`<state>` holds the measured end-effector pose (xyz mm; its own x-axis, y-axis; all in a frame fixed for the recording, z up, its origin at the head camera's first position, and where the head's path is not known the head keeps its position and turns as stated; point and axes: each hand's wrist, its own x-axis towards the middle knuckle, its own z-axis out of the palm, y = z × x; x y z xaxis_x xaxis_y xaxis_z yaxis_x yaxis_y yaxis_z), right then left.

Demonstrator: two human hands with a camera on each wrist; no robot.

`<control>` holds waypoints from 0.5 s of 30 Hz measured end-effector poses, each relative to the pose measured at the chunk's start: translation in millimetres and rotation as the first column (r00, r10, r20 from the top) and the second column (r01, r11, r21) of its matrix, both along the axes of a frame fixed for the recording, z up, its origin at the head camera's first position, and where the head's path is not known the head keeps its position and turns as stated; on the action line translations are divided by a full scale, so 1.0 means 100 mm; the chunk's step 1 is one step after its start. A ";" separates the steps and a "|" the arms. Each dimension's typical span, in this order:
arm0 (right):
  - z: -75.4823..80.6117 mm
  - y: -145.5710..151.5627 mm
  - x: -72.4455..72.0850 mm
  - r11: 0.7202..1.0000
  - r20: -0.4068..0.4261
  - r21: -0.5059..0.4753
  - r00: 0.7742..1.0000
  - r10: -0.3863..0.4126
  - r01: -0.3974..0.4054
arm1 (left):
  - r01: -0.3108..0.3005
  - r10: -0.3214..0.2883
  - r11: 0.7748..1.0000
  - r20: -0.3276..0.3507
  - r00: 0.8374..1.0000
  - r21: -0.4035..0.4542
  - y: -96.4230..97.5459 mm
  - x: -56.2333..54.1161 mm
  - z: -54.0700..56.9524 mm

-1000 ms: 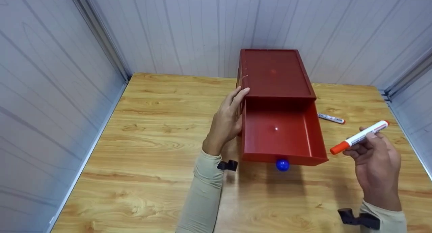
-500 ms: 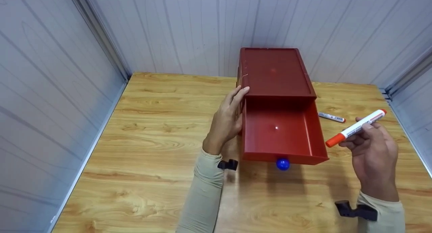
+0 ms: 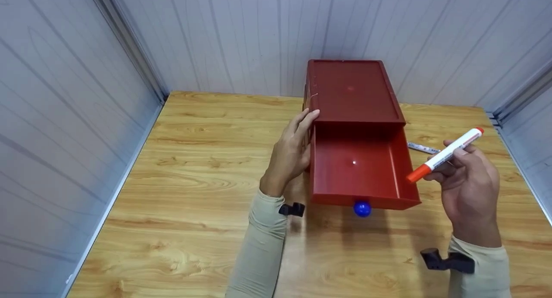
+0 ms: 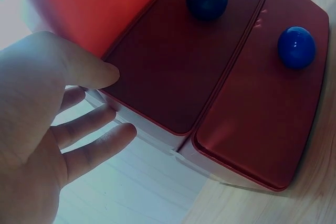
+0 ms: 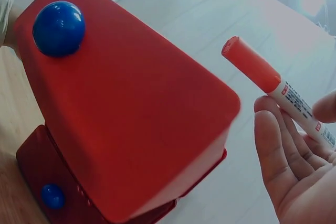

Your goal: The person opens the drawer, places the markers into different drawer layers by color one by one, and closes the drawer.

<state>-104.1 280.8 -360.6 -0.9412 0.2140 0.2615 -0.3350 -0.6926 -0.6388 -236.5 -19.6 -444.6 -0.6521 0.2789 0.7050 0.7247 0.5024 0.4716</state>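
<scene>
A dark red drawer unit [image 3: 351, 91] stands against the back wall, its top drawer [image 3: 355, 179] pulled out and bare inside. A blue knob [image 3: 362, 209] sits on that drawer's front. My left hand [image 3: 288, 153] rests at the unit's left side, fingertips near the top edge. In the left wrist view its thumb [image 4: 102, 74] lies on the front of a lower drawer, and the other fingers are extended along the side. My right hand [image 3: 472, 190] pinches a white marker [image 3: 453, 153] with an orange-red cap [image 3: 419, 174], tilted, the cap over the drawer's right wall.
A second marker [image 3: 421, 148] lies on the wooden table [image 3: 202, 181] right of the unit, partly covered by the right hand. Two closed lower drawers with blue knobs [image 4: 296, 48] show in the left wrist view. Pale panel walls [image 3: 241, 39] enclose the table.
My right hand has moved left and away from me with the marker, bringing its cap from beside the drawer to over its right wall. The left hand stays in place.
</scene>
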 end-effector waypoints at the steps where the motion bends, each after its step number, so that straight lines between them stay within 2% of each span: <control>1: 0.01 -0.02 0.00 1.000 0.001 0.014 1.000 -0.009 0.009 | -0.001 0.001 1.000 0.002 1.000 -0.001 0.00 0.00 0.00; 6: 0.05 -0.10 -0.01 0.997 0.012 0.060 0.999 -0.049 0.048 | 0.005 -0.005 1.000 0.004 1.000 0.002 0.02 0.00 0.01; 15: 0.09 -0.21 -0.05 0.994 -0.026 0.107 1.000 -0.002 0.005 | -0.004 0.004 1.000 0.010 1.000 0.006 0.00 0.00 0.01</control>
